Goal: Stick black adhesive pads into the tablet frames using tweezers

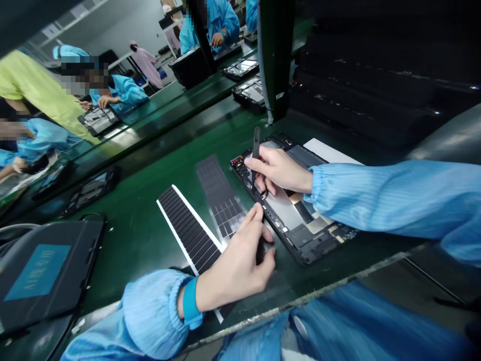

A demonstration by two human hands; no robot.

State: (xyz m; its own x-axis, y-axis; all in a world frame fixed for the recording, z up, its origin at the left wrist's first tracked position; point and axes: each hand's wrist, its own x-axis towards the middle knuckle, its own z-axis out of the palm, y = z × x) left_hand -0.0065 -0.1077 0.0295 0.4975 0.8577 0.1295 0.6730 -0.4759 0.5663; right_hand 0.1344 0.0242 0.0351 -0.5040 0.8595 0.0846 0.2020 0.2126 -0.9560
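Observation:
An opened tablet [300, 225] lies on the green bench, its inner boards and metal plates showing. My right hand [280, 169] is closed round a dark stick-like tool [256, 150], whose lower tip rests on the tablet's left edge. My left hand [240, 260] hovers beside the tablet's near corner, with forefinger stretched toward the tool tip and thumb pinched on a small black strip [260, 250]. Just left of it lies a white sheet of black adhesive strips [190, 230], and beside that a clear sheet of grey strips [220, 198].
A dark tray with a blue label [41, 276] sits at the near left. More opened tablets [248, 93] rest farther along the green conveyor. A black post [276, 55] rises behind my tablet. Other people in blue coats work at the far side [116, 93].

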